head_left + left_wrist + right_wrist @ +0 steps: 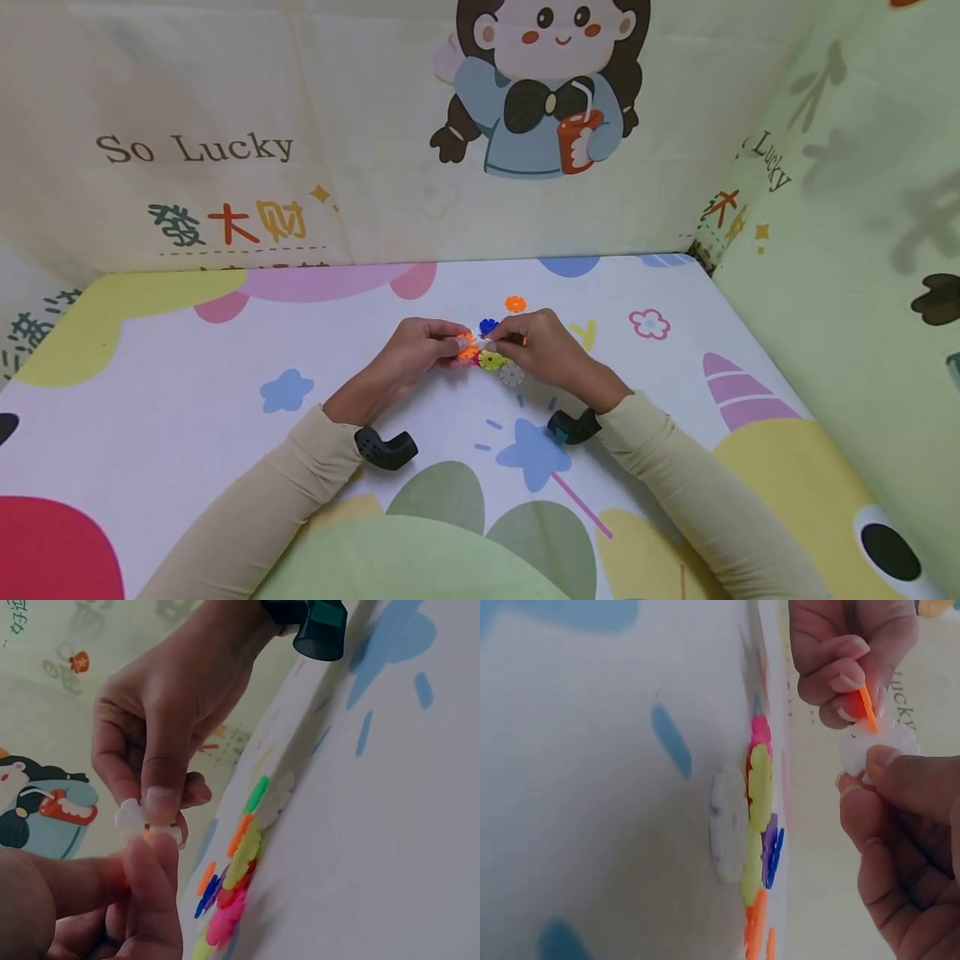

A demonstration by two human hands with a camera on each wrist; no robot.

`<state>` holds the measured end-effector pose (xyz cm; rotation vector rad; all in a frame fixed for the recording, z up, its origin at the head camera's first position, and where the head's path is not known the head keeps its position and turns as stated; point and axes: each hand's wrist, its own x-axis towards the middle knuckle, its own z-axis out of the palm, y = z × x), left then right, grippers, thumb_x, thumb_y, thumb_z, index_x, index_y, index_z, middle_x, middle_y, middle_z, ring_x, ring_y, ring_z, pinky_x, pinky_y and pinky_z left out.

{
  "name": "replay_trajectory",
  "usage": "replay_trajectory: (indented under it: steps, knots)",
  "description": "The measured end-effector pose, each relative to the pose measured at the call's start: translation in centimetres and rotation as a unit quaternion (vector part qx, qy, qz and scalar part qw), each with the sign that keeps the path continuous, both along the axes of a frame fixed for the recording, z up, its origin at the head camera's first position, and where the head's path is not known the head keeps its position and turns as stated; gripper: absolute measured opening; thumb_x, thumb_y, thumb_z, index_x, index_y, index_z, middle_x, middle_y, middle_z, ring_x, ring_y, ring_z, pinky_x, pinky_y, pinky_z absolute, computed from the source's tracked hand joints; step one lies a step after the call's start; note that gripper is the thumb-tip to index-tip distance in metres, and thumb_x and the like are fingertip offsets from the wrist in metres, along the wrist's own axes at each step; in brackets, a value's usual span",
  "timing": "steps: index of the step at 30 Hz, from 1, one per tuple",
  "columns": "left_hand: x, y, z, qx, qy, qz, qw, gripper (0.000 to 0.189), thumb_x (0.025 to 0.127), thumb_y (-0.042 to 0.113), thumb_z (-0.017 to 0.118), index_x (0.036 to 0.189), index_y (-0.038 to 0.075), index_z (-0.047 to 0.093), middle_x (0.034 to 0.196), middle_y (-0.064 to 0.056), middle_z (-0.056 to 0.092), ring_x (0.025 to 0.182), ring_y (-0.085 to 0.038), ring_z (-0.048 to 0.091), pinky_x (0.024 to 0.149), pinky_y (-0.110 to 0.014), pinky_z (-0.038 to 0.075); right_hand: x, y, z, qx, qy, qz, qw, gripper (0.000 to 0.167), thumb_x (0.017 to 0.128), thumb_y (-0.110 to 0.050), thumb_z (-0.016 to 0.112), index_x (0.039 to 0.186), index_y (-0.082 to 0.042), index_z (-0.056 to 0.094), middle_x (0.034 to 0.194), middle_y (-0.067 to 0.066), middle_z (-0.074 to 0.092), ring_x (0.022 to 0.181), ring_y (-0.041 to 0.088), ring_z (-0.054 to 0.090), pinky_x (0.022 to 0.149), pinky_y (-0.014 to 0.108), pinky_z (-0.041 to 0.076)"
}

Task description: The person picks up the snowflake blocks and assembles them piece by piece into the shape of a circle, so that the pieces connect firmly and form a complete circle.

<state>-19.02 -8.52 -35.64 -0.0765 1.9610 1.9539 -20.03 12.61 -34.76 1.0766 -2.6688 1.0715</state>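
Note:
My left hand (408, 358) pinches an orange plastic snowflake disc (868, 709) between thumb and fingers. A white snowflake disc (853, 750), with notches around its rim, is pinched in my right hand (551, 354). The two discs meet edge to edge, the orange one standing across the white one's rim in the right wrist view. Fingers cover much of both. Just below the hands lie loose discs: a yellow-green one (491, 361), a white one (512, 374) and a dark blue one (488, 326).
Farther back, a single orange disc (515, 304) lies on the printed tabletop (450, 433). Pink (225, 919) and green (256, 796) discs show in the pile in the left wrist view. A patterned cloth (375, 192) hangs behind the table, another along the right side.

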Motion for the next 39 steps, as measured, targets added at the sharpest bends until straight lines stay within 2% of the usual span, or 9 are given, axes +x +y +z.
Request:
replay_trajectory:
  steps: [4,9,13,16,21,24,30,34,39]
  knots:
    - [0.1,0.1,0.2,0.029,-0.002,-0.037,0.9989,0.028,0.091,-0.005,0.061,0.118,-0.010,0.058,0.094,-0.016,0.066,0.071,-0.019,0.068,0.073,-0.029,0.056,0.0,0.4,0.2,0.001,-0.020,-0.027,0.9994,0.006,0.085,-0.007,0.075,0.091,-0.005,0.075,0.078,-0.003,0.068,0.067,0.013,0.055,0.060,0.025,0.049]
    - [0.1,0.1,0.2,0.042,-0.022,-0.071,0.9964,0.033,0.091,-0.004,0.062,0.122,-0.005,0.053,0.083,-0.016,0.068,0.074,-0.021,0.069,0.073,-0.029,0.056,-0.2,0.5,0.0,-0.016,-0.016,-0.021,0.9995,0.009,0.085,-0.007,0.075,0.094,-0.004,0.075,0.080,-0.002,0.068,0.068,0.014,0.055,0.061,0.027,0.048]
    - [0.1,0.0,0.0,0.036,-0.032,-0.090,0.9948,0.037,0.092,0.000,0.063,0.128,-0.003,0.055,0.091,-0.019,0.070,0.076,-0.021,0.069,0.074,-0.029,0.056,-0.3,0.4,-0.2,-0.024,-0.017,-0.009,0.9995,0.011,0.085,-0.010,0.076,0.096,-0.006,0.076,0.080,-0.005,0.069,0.068,0.012,0.056,0.061,0.026,0.049]
    - [0.0,0.0,-0.2,0.027,-0.023,-0.099,0.9944,0.035,0.092,0.002,0.064,0.126,-0.005,0.058,0.097,-0.020,0.070,0.078,-0.022,0.069,0.075,-0.029,0.056,-0.3,0.6,-0.2,-0.018,-0.016,-0.001,0.9997,0.014,0.085,-0.011,0.076,0.098,-0.007,0.077,0.083,-0.005,0.070,0.069,0.012,0.057,0.062,0.026,0.050]
    - [-0.1,-0.1,-0.3,0.015,0.002,-0.088,0.9960,0.029,0.092,0.002,0.065,0.119,-0.005,0.060,0.094,-0.019,0.070,0.075,-0.021,0.069,0.074,-0.029,0.056,-0.6,1.1,-0.1,0.018,-0.040,-0.015,0.9989,0.021,0.085,-0.008,0.075,0.106,-0.005,0.075,0.091,-0.001,0.070,0.073,0.014,0.058,0.065,0.028,0.051]
    - [-0.2,-0.3,-0.2,0.019,0.008,-0.079,0.9967,0.031,0.093,0.001,0.064,0.123,-0.002,0.058,0.093,-0.017,0.068,0.074,-0.020,0.068,0.073,-0.028,0.056,-0.8,1.2,-0.3,0.050,-0.068,-0.016,0.9963,0.022,0.086,-0.007,0.075,0.108,-0.005,0.074,0.097,0.001,0.071,0.079,0.016,0.059,0.069,0.028,0.051]
    - [-0.1,-0.7,0.0,0.021,0.003,-0.087,0.9960,0.036,0.097,0.001,0.058,0.133,0.002,0.054,0.108,-0.018,0.062,0.078,-0.020,0.067,0.076,-0.028,0.055,-0.7,0.7,-0.9,0.102,-0.096,0.000,0.9902,0.028,0.086,-0.011,0.076,0.113,-0.006,0.072,0.105,0.003,0.066,0.089,0.016,0.058,0.076,0.028,0.050]
    - [-0.1,-0.9,-0.1,0.022,0.003,-0.094,0.9954,0.037,0.098,0.003,0.055,0.135,-0.001,0.052,0.118,-0.019,0.059,0.080,-0.020,0.068,0.079,-0.029,0.055,-0.5,0.4,-1.2,0.132,-0.116,-0.020,0.9842,0.037,0.085,-0.018,0.078,0.119,-0.008,0.070,0.106,0.003,0.058,0.088,0.016,0.053,0.074,0.027,0.049]
    - [-0.2,-0.8,-0.2,0.028,0.014,-0.099,0.9946,0.038,0.100,0.005,0.053,0.137,-0.002,0.051,0.109,-0.024,0.063,0.077,-0.018,0.068,0.079,-0.029,0.055,-0.3,0.4,-1.2,0.146,-0.124,-0.037,0.9808,0.039,0.083,-0.021,0.079,0.119,-0.010,0.070,0.101,0.002,0.054,0.082,0.016,0.051,0.069,0.027,0.048]
